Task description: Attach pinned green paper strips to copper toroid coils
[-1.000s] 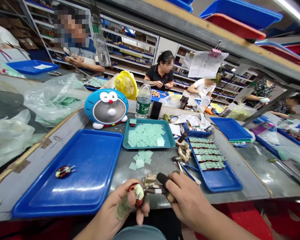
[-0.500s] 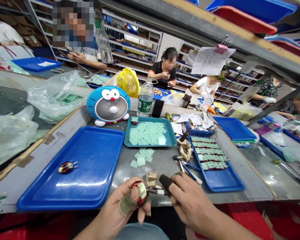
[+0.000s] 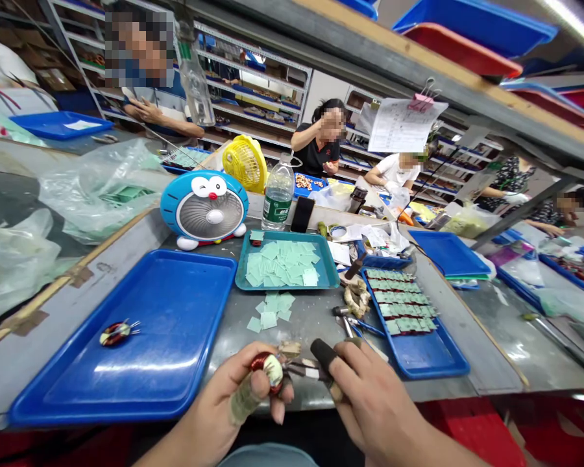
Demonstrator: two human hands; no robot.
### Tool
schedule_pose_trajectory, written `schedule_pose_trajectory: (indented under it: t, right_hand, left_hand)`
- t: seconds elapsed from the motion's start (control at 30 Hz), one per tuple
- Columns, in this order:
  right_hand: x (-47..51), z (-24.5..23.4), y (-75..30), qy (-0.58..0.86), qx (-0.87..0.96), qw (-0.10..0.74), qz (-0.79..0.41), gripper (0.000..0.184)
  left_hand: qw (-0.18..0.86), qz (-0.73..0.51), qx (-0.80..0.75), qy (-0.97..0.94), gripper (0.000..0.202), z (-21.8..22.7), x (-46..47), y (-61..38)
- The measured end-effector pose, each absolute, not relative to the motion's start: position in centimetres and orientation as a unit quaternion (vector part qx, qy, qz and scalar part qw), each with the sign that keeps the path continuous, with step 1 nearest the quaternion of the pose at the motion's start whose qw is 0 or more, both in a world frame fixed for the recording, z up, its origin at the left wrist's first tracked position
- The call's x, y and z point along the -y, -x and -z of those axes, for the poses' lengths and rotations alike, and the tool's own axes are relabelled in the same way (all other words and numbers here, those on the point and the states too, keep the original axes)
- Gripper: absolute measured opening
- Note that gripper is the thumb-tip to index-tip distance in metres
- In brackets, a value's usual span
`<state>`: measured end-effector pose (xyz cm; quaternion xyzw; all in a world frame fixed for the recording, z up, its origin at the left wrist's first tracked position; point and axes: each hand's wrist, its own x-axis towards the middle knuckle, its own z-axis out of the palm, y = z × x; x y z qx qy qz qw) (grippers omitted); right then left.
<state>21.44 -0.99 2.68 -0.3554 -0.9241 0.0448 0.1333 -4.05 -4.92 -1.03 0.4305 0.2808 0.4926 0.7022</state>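
Note:
My left hand (image 3: pixel 236 399) pinches a small red wound coil (image 3: pixel 267 370) at the bench's near edge; its thumb is wrapped in tape. My right hand (image 3: pixel 365 395) is closed round a black-handled tool (image 3: pixel 321 355) whose tip points at the coil's leads. A second red coil (image 3: pixel 114 333) lies alone in the big blue tray (image 3: pixel 175 363) to the left. Loose pale green squares (image 3: pixel 271 310) lie on the bench just beyond my hands.
A teal tray (image 3: pixel 327 272) of green squares sits in the middle, a blue tray (image 3: pixel 433 360) with rows of green parts to the right. Behind stand a blue cartoon fan (image 3: pixel 204 209), a yellow fan (image 3: pixel 246 162) and a water bottle (image 3: pixel 278 194). Other people work at benches beyond.
My hands stay together on the coil with only slight shifts. The view has tilted a little.

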Motion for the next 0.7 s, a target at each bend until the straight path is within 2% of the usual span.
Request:
schedule_pose_trajectory:
  t: [0.2,0.4,0.57,0.7]
  right_hand:
    - [1.8,-1.7,-20.2,0.389,0.899,0.168,-0.112,0.028]
    - [2.0,-1.3,-19.6,0.414,0.892,0.182,-0.012,0.036]
    - [2.0,-1.4,-18.9,0.423,0.882,0.172,-0.115,0.033]
    - [2.0,-1.2,-18.3,0.419,0.877,0.183,-0.145,0.038]
  left_hand:
    - [0.606,-0.468,-0.352,-0.539,0.043,0.1,4.9,4.7]
    - [0.511,-0.455,-0.42,-0.596,0.037,0.8,5.0,4.5]
    - [0.471,-0.449,-0.421,-0.632,0.027,1.1,4.7,5.2]
    - [0.448,-0.432,-0.424,-0.658,0.023,0.8,4.6,5.4]
